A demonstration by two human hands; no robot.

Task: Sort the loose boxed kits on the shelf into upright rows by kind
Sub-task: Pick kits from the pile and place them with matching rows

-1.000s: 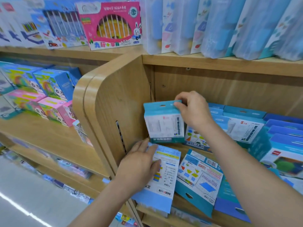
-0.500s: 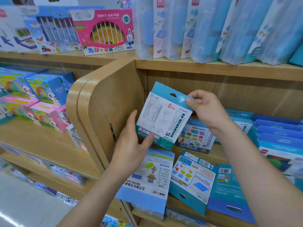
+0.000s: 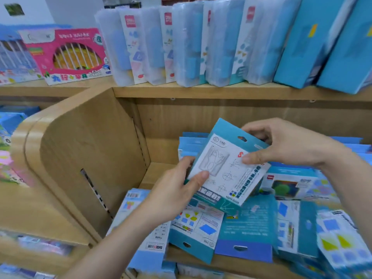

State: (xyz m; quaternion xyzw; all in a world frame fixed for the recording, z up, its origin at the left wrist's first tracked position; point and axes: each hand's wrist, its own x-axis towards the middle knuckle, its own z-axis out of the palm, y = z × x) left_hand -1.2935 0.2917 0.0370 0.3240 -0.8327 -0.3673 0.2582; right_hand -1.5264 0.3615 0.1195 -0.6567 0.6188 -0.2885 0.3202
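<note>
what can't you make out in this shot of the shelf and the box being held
Head view:
- held box: small print is blurred; corners covered by the left hand and right hand.
- flat kits: upper parts hidden under the held box and left forearm.
- upright row: mostly hidden behind the held box and hands.
- left-bay boxes: motion-blurred, cut off by the left edge.

On the upper shelf board [image 3: 201, 91] a pink windowed toy box [image 3: 68, 55] stands beside a blue windowed box [image 3: 14, 57]. To its right, clear-wrapped packs [image 3: 181, 47] stand in a row, then plain blue boxes [image 3: 306, 43] leaning left. A rounded wooden divider panel [image 3: 86, 148] separates a blurred neighbouring bay of colourful boxes [image 3: 8, 158].
</note>
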